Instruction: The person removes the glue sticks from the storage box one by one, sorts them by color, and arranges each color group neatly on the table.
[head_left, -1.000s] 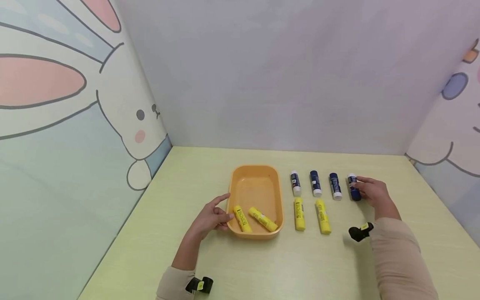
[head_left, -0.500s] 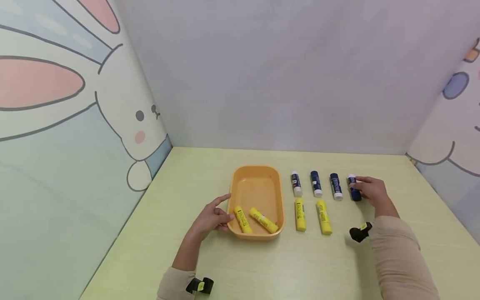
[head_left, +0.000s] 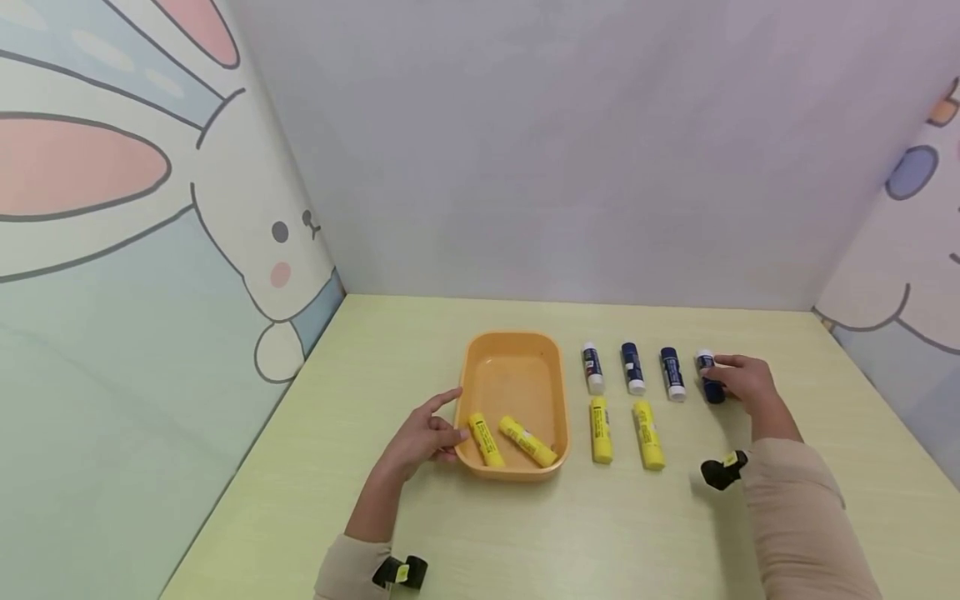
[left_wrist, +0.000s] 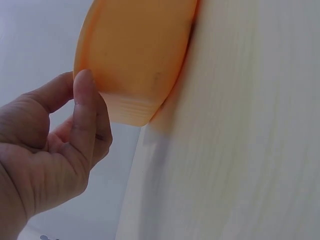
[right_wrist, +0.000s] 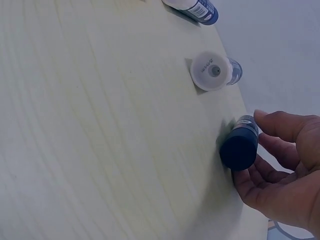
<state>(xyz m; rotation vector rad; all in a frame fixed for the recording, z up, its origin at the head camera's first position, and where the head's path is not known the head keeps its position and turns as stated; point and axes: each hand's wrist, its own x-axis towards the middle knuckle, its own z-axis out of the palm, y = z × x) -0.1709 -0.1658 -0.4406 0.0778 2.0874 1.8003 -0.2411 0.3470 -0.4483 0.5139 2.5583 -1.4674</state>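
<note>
My left hand (head_left: 420, 433) pinches the lower left rim of an orange plastic tray (head_left: 513, 367), its index finger stretched along the side. In the left wrist view, thumb and fingers of the left hand (left_wrist: 60, 135) close on the tray wall (left_wrist: 132, 107). Two yellow glue sticks (head_left: 486, 439) (head_left: 528, 441) lie inside the tray. At the right, my right hand (head_left: 750, 383) holds a dark blue glue stick (head_left: 710, 385) with a white end, the last in a row. The right wrist view has the thumb on one side of this glue stick (right_wrist: 239, 149) and curled fingers on the other.
Left of the right hand lie more blue-and-white glue sticks (head_left: 672, 373) (head_left: 632, 367) (head_left: 593, 367) in a row. Two yellow glue sticks (head_left: 601, 430) (head_left: 648, 435) lie in front of them. A grey wall (head_left: 555, 150) rises behind the pale wooden table (head_left: 525, 542).
</note>
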